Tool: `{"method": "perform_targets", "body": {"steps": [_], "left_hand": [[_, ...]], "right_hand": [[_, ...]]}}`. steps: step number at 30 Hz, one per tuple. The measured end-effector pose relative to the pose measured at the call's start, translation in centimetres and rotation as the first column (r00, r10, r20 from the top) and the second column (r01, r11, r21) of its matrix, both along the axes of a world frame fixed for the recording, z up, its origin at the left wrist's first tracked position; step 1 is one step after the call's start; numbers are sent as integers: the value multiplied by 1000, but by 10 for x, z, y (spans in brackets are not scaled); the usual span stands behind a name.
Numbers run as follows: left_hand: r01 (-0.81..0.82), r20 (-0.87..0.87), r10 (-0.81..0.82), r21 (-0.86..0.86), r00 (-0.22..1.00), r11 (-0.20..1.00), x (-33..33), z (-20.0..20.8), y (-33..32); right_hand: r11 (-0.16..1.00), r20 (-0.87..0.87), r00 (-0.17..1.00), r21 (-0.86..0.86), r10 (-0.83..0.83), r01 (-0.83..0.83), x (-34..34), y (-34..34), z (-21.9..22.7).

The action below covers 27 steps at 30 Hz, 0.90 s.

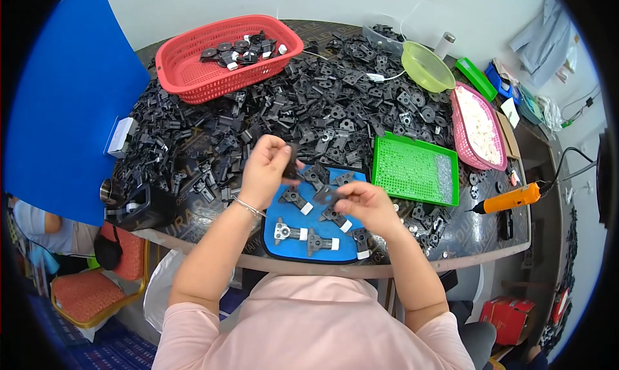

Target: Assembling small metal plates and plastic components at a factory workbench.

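My left hand (263,170) is closed on a black plastic part (293,165), held above the far left corner of a blue mat (273,242); the fingers partly hide it. Over the middle of the mat, my right hand (369,209) pinches another black plastic part (326,195) between thumb and fingers. Several black pieces with white ends lie on the mat, among them one with a round metallic-looking hub (289,232) and a similar piece (322,242) beside it at the near edge.
Loose black parts (309,92) are heaped across the table. A red basket (225,83) holds assembled pieces. On the right are a green tray (412,167), a pink basket (465,128) of small white pieces, a yellow-green bowl (425,67) and an orange power screwdriver (512,199).
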<state>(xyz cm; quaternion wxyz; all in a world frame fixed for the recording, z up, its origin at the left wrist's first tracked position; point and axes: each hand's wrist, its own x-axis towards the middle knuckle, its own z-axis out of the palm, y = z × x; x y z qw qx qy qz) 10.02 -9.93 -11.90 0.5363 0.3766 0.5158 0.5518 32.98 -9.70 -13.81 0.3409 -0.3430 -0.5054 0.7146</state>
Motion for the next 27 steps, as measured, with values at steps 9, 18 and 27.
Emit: {"method": "perform_targets", "body": {"steps": [9,18,27], "left_hand": [[500,47,-499,-143,865,854,-2,2,-26],[431,268,-415,-2,870,902,-20,-4,-41],[501,204,-497,31,844,865,-9,-3,-47]], "right_hand": [[828,321,932,466,171,-312,-19,-19,14],[972,51,986,169,156,-163,-4,-10,11],[992,24,993,44,116,-117,2,1,35]]}}
